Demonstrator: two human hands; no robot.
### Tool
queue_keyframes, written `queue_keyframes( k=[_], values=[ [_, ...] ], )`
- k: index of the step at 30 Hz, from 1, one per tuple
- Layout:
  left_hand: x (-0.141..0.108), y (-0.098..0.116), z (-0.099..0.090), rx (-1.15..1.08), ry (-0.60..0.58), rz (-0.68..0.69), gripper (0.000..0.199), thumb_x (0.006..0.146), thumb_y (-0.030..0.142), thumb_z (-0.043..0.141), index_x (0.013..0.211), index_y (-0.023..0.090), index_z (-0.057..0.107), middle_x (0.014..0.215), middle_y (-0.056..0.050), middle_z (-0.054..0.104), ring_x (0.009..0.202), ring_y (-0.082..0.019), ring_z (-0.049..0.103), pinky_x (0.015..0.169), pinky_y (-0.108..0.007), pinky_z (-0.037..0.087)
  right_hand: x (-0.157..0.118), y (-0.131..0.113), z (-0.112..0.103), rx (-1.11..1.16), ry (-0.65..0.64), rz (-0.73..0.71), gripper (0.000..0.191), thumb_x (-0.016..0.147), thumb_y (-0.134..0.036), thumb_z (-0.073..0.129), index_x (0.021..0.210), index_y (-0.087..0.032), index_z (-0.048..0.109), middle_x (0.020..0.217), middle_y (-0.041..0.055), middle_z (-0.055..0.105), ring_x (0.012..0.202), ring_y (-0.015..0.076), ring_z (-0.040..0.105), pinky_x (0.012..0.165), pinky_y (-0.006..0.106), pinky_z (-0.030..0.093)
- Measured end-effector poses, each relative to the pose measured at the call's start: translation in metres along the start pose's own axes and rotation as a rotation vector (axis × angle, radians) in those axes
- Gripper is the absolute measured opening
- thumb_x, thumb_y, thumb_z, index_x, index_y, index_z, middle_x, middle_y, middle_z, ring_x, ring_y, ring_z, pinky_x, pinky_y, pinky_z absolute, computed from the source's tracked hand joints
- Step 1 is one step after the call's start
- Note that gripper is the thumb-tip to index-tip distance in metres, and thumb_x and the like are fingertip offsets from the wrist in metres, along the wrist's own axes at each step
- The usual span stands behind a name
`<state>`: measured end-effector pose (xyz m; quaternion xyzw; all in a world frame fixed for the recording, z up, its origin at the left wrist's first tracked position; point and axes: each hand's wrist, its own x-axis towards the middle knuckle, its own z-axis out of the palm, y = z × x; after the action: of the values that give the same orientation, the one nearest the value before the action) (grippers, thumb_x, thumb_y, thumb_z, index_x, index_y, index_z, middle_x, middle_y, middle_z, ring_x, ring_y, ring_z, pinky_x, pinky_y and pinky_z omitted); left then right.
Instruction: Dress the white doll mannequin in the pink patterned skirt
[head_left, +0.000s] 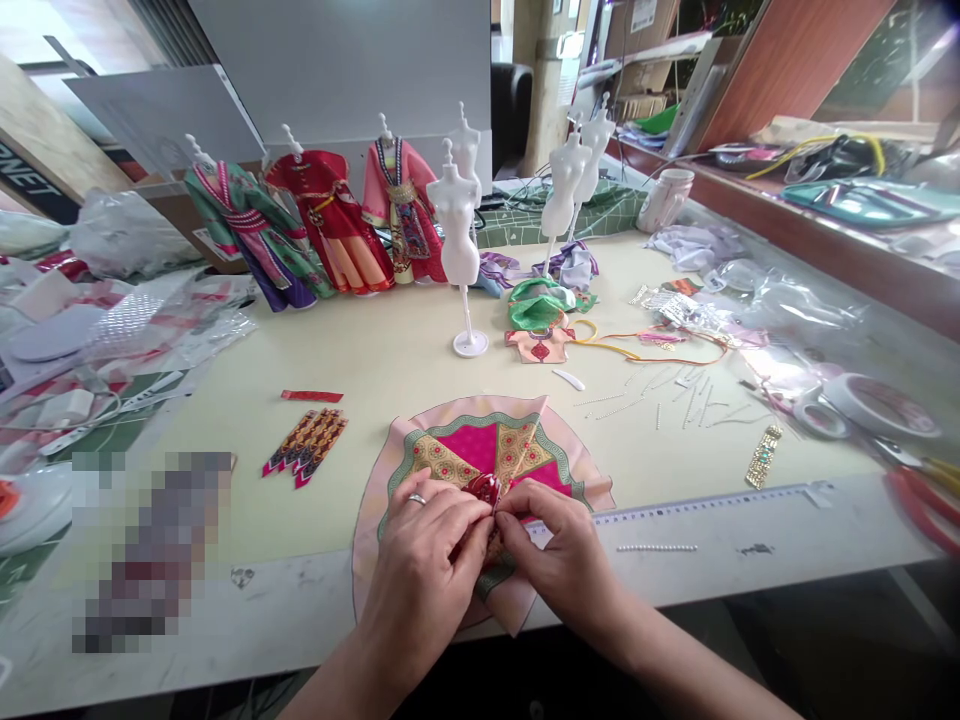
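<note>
We find a red strip (312, 396) and a bundle of gold-and-red patterned ribbon strips (306, 446) well left of the left hand (416, 570), lying on the worktop (390, 350). A pixelated patch hides the area nearer the front edge.

The left hand, with a ring (417, 499) on one finger, is closed and pinches the bunched red centre of a round pieced fabric panel (480, 450). The right hand (559, 545) is likewise closed on that centre, its fingertips meeting those of the left. The panel lies beneath both hands, with pink and gold-patterned wedges, a green border and a pale pink rim, gathered up unevenly toward the middle. Its near rim reaches almost to the worktop's front edge.

A stretch of pale worktop separates the panel from a white dress form (459, 260) ahead of the hands. Just right of the right hand lies a steel ruler (675, 518), with a pearl strand (657, 548) below it.
</note>
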<state>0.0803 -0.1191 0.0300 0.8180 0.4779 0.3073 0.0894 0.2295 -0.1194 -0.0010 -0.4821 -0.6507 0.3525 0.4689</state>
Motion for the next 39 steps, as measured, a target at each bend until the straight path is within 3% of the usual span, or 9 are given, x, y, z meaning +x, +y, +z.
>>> queue_keyframes(
  k=[7,16,22,29,33,39],
  values=[
    [0.000,0.000,0.001,0.008,-0.021,-0.004,0.013,0.083,0.009,0.054,0.080,0.020,0.060,0.074,0.001,0.066,0.075,-0.015,0.060,0.096,-0.041,0.035,-0.003,0.001,0.000,-0.162,-0.002,-0.163,0.018,0.085,-0.011,0.045,0.075,-0.019,0.057,0.066,0.0024,0.058,0.060,0.0133,0.053,0.058,0.025,0.043],
    [0.000,0.002,0.004,0.047,-0.011,-0.034,0.017,0.081,0.009,0.051,0.068,0.019,0.055,0.064,0.002,0.057,0.064,-0.013,0.053,0.094,-0.040,0.037,-0.005,0.004,0.001,-0.233,-0.014,-0.192,0.016,0.084,-0.011,0.045,0.076,-0.018,0.057,0.069,0.0041,0.059,0.061,0.0139,0.054,0.058,0.025,0.044],
    [0.003,-0.001,0.008,-0.228,-0.099,-0.280,0.018,0.081,0.014,0.048,0.065,0.020,0.054,0.067,0.002,0.059,0.068,-0.014,0.056,0.070,-0.027,0.045,0.000,0.002,0.001,0.005,-0.023,0.029,0.014,0.079,-0.014,0.050,0.068,-0.019,0.057,0.062,-0.0012,0.058,0.056,0.0108,0.051,0.056,0.022,0.042],
    [0.004,-0.002,0.008,-0.441,-0.145,-0.463,0.016,0.082,0.020,0.050,0.067,0.019,0.057,0.068,0.002,0.061,0.065,-0.012,0.057,0.062,-0.021,0.045,0.003,0.005,-0.001,0.349,-0.081,0.344,0.012,0.077,-0.024,0.056,0.068,-0.016,0.058,0.059,-0.0022,0.054,0.054,0.0093,0.046,0.049,0.019,0.037],
    [0.003,-0.001,0.007,-0.450,-0.171,-0.527,0.016,0.082,0.024,0.050,0.070,0.019,0.059,0.066,0.003,0.060,0.061,-0.011,0.055,0.058,-0.020,0.044,0.004,0.004,-0.003,0.443,-0.103,0.417,0.012,0.075,-0.026,0.057,0.068,-0.016,0.058,0.059,-0.0029,0.052,0.054,0.0089,0.044,0.050,0.020,0.035],
    [0.003,0.000,0.009,-0.410,-0.175,-0.515,0.017,0.083,0.024,0.050,0.069,0.019,0.058,0.068,0.002,0.062,0.063,-0.012,0.056,0.060,-0.022,0.045,0.007,-0.001,-0.008,0.440,-0.110,0.447,0.012,0.073,-0.025,0.056,0.067,-0.015,0.059,0.061,-0.0018,0.054,0.058,0.0104,0.046,0.054,0.021,0.036]
  ],
)
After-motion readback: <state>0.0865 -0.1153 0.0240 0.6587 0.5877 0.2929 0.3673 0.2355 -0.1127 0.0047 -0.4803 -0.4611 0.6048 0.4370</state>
